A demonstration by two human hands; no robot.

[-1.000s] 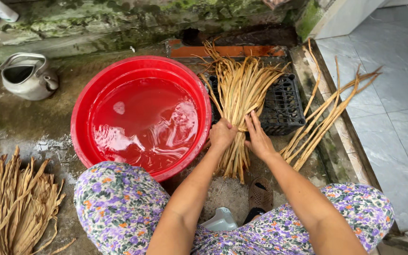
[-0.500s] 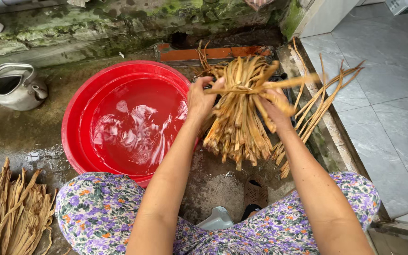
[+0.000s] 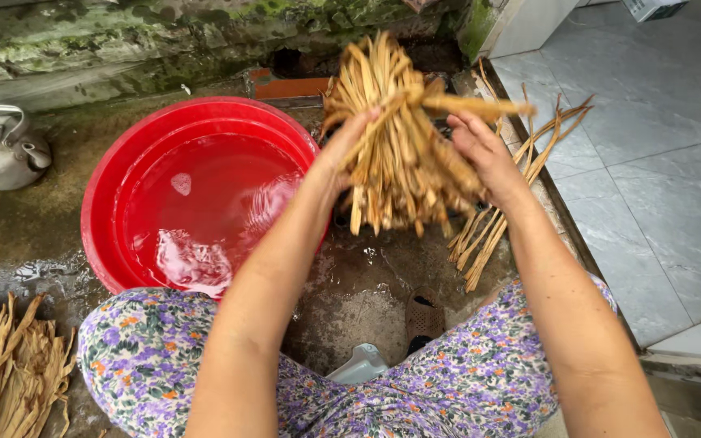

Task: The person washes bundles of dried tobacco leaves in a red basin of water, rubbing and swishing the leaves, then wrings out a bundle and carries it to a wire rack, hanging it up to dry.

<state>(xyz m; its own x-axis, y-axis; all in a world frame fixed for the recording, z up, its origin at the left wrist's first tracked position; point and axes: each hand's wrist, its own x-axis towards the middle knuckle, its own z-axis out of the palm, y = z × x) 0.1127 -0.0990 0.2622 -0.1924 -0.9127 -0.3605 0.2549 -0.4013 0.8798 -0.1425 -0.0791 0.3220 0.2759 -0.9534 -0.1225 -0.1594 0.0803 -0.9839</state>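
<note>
Both my left hand and right hand are clamped around the bundle of dried strips, so I'd say squeeze evenly to keep the ends lined up.

A single camera, worn on the person's head, looks steeply down past floral-clad knees at the wet concrete ground, close enough that both forearms fill the lower frame. The left hand and right hand sit just above centre, clasping a bundle of tan strips between their fingers. Left of the fingers lies a red basin; beyond them, at the top edge, a mossy wall; right of them, grey tiles.
</note>
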